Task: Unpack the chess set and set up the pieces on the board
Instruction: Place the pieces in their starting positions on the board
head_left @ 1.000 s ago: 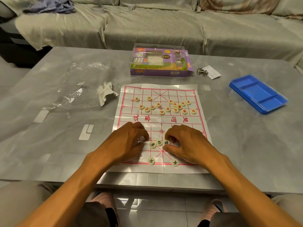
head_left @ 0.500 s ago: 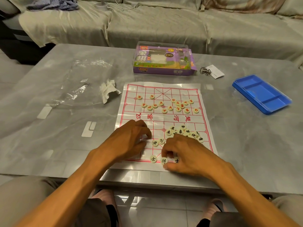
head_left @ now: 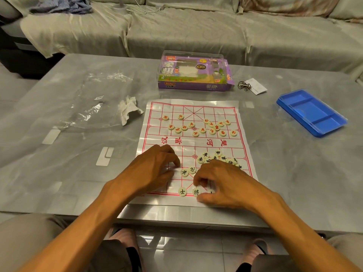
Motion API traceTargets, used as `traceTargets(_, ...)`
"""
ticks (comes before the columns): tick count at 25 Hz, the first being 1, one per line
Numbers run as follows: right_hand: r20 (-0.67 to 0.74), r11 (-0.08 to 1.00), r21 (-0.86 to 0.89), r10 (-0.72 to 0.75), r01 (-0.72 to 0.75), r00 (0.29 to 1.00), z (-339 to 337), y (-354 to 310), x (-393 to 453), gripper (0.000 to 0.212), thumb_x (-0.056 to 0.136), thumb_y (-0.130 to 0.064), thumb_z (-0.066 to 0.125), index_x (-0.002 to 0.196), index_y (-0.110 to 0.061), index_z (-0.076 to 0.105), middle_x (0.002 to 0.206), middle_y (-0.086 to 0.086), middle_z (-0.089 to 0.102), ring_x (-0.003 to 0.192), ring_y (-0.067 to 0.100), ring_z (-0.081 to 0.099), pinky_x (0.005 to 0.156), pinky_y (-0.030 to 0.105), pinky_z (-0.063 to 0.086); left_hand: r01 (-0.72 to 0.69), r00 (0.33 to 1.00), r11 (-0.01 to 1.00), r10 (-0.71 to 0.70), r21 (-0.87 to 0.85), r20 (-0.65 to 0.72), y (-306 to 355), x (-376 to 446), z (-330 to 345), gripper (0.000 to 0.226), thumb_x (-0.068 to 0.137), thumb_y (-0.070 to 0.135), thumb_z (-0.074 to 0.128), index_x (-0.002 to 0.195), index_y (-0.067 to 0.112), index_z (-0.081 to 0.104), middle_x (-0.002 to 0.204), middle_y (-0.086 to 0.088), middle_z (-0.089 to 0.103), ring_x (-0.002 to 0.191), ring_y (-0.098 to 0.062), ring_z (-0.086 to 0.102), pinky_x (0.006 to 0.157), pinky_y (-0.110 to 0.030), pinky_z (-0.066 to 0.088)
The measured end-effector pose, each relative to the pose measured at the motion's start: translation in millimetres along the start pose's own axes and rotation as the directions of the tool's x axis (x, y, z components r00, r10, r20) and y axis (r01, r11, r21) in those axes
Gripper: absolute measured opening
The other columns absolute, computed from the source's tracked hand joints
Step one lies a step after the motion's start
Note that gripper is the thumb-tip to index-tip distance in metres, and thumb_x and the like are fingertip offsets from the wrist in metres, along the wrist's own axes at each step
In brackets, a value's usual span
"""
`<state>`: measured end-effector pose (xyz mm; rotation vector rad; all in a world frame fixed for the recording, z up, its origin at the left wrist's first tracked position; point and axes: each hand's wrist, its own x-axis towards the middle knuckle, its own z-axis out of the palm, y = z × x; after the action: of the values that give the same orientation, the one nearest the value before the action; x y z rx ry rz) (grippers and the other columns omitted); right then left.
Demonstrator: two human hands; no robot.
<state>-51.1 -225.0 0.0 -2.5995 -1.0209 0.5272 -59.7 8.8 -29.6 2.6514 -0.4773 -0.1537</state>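
A grey glossy counter [head_left: 294, 173] is carrying a white plastic-sheet chess board with red grid lines [head_left: 193, 146] near its front edge. A purple cardboard chess box with a clear lid [head_left: 194, 72] is sitting beyond the board; its contents are unclear. A blue compartmented plastic tray [head_left: 311, 112] is lying toward the right edge. The left hand [head_left: 151, 171] is resting curled on the board, holding nothing. The right hand [head_left: 222, 183] is pinching the cream round black-lettered piece [head_left: 196, 192] on the board's near edge line.

Near-edge pieces: 士 piece [head_left: 182, 191], 將 piece [head_left: 196, 192]; board [head_left: 243, 114] river: 楚河, 汉界.
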Motion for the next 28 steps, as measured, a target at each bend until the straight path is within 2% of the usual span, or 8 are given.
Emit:
traceTargets(4, -0.131, 0.982, 0.089, 0.175, -0.164, 0.976, -25, 26, -6, 0.024, 0.092, -0.032, 0.061, 0.115, -0.035, 0.06, 0.104, -0.023, 0.053, 0.094, 0.001, 0.051, 0.094, 0.022, 0.048, -0.008, 1.0, 1.0, 0.008, -0.01, 0.002, 0, 0, -1, 0.025, 0.091, 0.036, 0.058, 0.114, 0.029, 0.065, 0.126, 0.013, 0.055, 0.112, -0.008, 0.05, 0.087, -0.017, 0.04)
traceTargets(6, -0.13, 0.976, 0.081, 0.211, -0.202, 0.969, -25, 35, -6, 0.027, 0.092, -0.028, 0.062, 0.117, -0.037, 0.059, 0.104, -0.023, 0.054, 0.095, 0.003, 0.053, 0.094, 0.025, 0.049, -0.008, 1.0, 1.0, 0.008, -0.013, 0.005, -1, 0, -1, 0.025, 0.091, 0.036, 0.058, 0.114, 0.029, 0.065, 0.125, 0.013, 0.055, 0.111, -0.007, 0.05, 0.085, -0.016, 0.039)
traceTargets(9, -0.101, 0.977, 0.084, 0.205, -0.197, 0.974, -17, 32, -3, 0.031, 0.091, -0.033, 0.064, 0.121, -0.039, 0.058, 0.111, -0.019, 0.057, 0.097, 0.006, 0.056, 0.082, 0.014, 0.043, -0.019, 1.0, 1.0, 0.019, -0.009, 0.003, -2, 0, -1, 0.025, 0.091, 0.035, 0.058, 0.114, 0.029, 0.064, 0.125, 0.013, 0.055, 0.111, -0.007, 0.049, 0.085, -0.016, 0.04)
traceTargets(14, -0.14, 0.98, 0.052, 0.197, -0.192, 0.97, -12, 28, 4, 0.03, 0.092, -0.038, 0.061, 0.122, -0.037, 0.058, 0.117, -0.014, 0.062, 0.097, 0.008, 0.055, 0.074, 0.008, 0.035, -0.012, 1.0, 1.0, 0.011, -0.02, -0.026, -2, -1, 3, 0.025, 0.091, 0.04, 0.055, 0.112, 0.032, 0.064, 0.124, 0.014, 0.056, 0.11, -0.007, 0.051, 0.092, -0.023, 0.047)
traceTargets(18, -0.134, 0.99, 0.028, 0.141, -0.139, 0.981, -2, 20, 10, 0.034, 0.094, -0.036, 0.057, 0.128, -0.039, 0.056, 0.124, -0.013, 0.059, 0.106, 0.008, 0.053, 0.081, 0.012, 0.034, -0.005, 1.0, 0.993, 0.004, -0.116, -0.01, 5, -1, 2, 0.028, 0.091, 0.043, 0.053, 0.115, 0.034, 0.062, 0.124, 0.019, 0.052, 0.111, -0.001, 0.044, 0.086, -0.008, 0.032)
traceTargets(23, -0.143, 0.998, -0.004, 0.054, -0.055, 0.988, 9, 14, 18, 0.03, 0.096, -0.04, 0.051, 0.125, -0.039, 0.058, 0.117, -0.01, 0.063, 0.099, 0.011, 0.055, 0.085, 0.024, 0.049, -0.031, 0.999, 0.998, 0.031, -0.056, -0.011, 8, -1, 6, 0.031, 0.089, 0.048, 0.054, 0.113, 0.033, 0.065, 0.123, 0.013, 0.055, 0.108, -0.006, 0.047, 0.088, -0.02, 0.042)
traceTargets(26, -0.171, 0.996, 0.011, 0.088, -0.087, 0.981, 11, 17, 21, 0.028, 0.095, -0.042, 0.054, 0.121, -0.034, 0.059, 0.12, -0.01, 0.063, 0.103, 0.011, 0.056, 0.088, 0.023, 0.047, -0.027, 1.0, 0.998, 0.027, -0.061, -0.006, 8, 0, 7, 0.041, 0.084, 0.056, 0.049, 0.116, 0.035, 0.063, 0.123, 0.015, 0.054, 0.109, -0.005, 0.046, 0.087, -0.02, 0.04)
traceTargets(28, -0.168, 0.995, 0.013, 0.097, -0.097, 0.981, 11, 18, 22, 0.029, 0.093, -0.042, 0.056, 0.121, -0.034, 0.057, 0.121, -0.011, 0.062, 0.103, 0.011, 0.055, 0.088, 0.02, 0.045, -0.037, 0.999, 0.998, 0.036, -0.053, -0.016, 7, 0, 8, 0.038, 0.085, 0.056, 0.051, 0.115, 0.036, 0.064, 0.124, 0.015, 0.053, 0.108, -0.005, 0.045, 0.084, -0.019, 0.038)
